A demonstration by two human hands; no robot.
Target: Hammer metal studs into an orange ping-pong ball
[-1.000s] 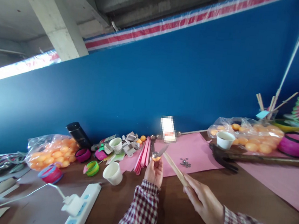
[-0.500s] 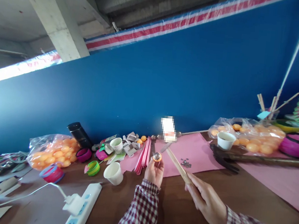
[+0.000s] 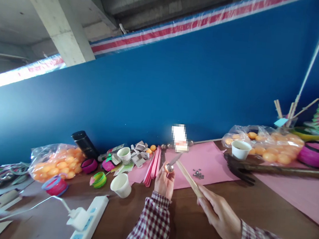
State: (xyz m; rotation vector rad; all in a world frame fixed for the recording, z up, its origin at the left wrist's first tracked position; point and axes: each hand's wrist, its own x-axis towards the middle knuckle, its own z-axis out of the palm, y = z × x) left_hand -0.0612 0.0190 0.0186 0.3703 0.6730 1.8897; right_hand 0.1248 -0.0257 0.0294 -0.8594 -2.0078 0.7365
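My left hand (image 3: 165, 184) is closed around a small orange ball (image 3: 169, 168), its fingers on the ball's sides. Shiny silvery material shows at the ball's top; whether it lies inside or on the surface I cannot tell. My right hand (image 3: 219, 211) grips the wooden handle of a small hammer (image 3: 189, 178). The narrow grey head of this tool is just above and beside the ball; contact is unclear. Small grey metal pieces (image 3: 198, 174) lie in a loose pile on pink paper (image 3: 201, 157), between and beyond my hands.
A claw hammer (image 3: 278, 170) lies at right, near a white cup (image 3: 241, 150) and a bag of orange balls (image 3: 281, 146). Leftward are a paper cup (image 3: 121, 185), a power strip (image 3: 90, 218), another ball bag (image 3: 56, 162) and a black bottle (image 3: 84, 143). A blue partition (image 3: 163, 82) stands behind.
The orange ball has shifted slightly right and tilted in my left hand. The small hammer's head is now closer to the ball, while my right hand has barely moved.
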